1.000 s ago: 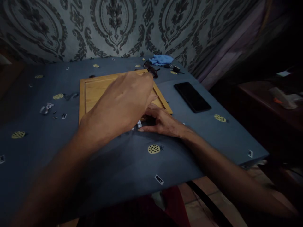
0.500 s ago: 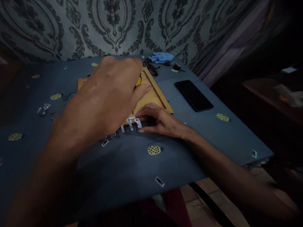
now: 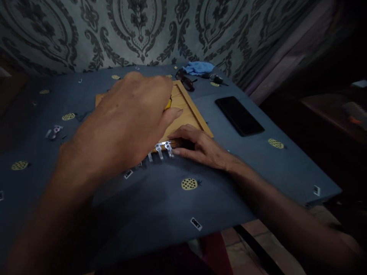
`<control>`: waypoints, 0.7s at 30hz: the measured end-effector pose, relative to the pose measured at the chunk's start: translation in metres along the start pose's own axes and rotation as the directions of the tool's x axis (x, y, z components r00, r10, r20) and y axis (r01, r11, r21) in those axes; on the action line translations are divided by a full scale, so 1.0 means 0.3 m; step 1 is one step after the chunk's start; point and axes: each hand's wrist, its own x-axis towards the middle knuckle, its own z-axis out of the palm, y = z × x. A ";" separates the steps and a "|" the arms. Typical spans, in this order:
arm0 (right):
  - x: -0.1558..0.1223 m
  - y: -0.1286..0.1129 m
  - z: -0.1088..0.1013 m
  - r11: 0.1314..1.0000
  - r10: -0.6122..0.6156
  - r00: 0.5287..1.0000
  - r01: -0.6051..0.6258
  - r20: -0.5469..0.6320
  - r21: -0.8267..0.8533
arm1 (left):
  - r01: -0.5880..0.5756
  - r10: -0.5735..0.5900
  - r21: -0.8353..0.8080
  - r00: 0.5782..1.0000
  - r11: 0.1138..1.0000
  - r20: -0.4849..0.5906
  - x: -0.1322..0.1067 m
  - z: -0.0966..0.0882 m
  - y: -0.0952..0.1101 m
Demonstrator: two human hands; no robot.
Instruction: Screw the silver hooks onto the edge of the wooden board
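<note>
L hand (image 3: 123, 122), ctr-left of frame, has a yellow tool (image 3: 169, 104) showing behind it; can't tell how tight the grip is. R hand (image 3: 203, 147), right of ctr, is narrowed on the wood strip (image 3: 176, 143), mid-frame, thumb by the metal hooks (image 3: 159, 149). Prob. best: brace strip vs. desk (image 3: 160, 206) w/ R fingertips, tool upright, light pressure, so hooks don't twist.

One wooden panel (image 3: 188, 114), one phone (image 3: 239, 115), one cloth (image 3: 198, 68), one sunglasses pair (image 3: 187, 83)
</note>
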 end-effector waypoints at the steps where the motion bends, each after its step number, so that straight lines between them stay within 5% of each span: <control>1: 0.000 0.000 0.000 1.000 -0.002 1.000 0.002 -0.017 -0.002 | -0.001 0.001 -0.017 1.000 1.000 -0.002 0.001 0.000 -0.001; 7: 0.005 0.008 0.003 0.998 -0.034 0.994 0.029 -0.105 -0.049 | 0.019 -0.021 0.049 0.999 0.999 0.025 0.017 0.006 -0.007; 21: 0.006 0.013 0.001 0.997 -0.041 0.995 0.035 -0.086 -0.075 | -0.019 0.016 0.063 0.999 0.998 0.046 0.024 0.007 0.002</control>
